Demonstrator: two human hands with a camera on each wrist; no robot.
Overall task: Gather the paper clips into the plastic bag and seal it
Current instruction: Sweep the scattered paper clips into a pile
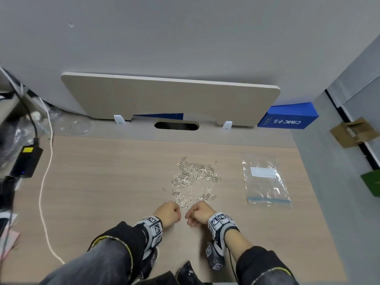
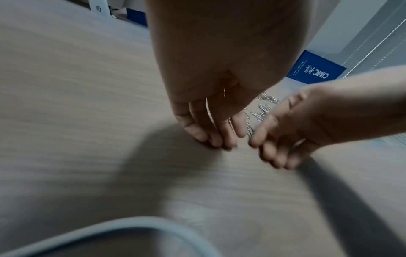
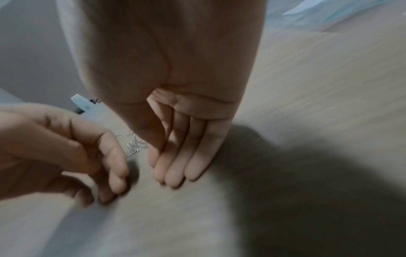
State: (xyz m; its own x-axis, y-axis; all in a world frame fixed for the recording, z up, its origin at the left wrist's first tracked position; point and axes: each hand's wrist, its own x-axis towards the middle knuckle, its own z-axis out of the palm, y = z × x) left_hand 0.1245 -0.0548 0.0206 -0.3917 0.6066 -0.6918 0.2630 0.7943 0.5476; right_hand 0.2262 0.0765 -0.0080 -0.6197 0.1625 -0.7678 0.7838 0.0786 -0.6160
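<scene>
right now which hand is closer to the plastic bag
Right. The right hand is at the near edge of the paper clips, with bare desk between it and the plastic bag further right. The left hand sits beyond it, further left.

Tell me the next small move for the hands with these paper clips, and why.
Probably draw both hands together to scoop the near clips into one heap. The left hand and right hand rest on the desk at the near edge of the scattered paper clips, fingers down, apparently holding none yet. The plastic bag lies flat to the right, untouched, so the clips need bunching first.
</scene>
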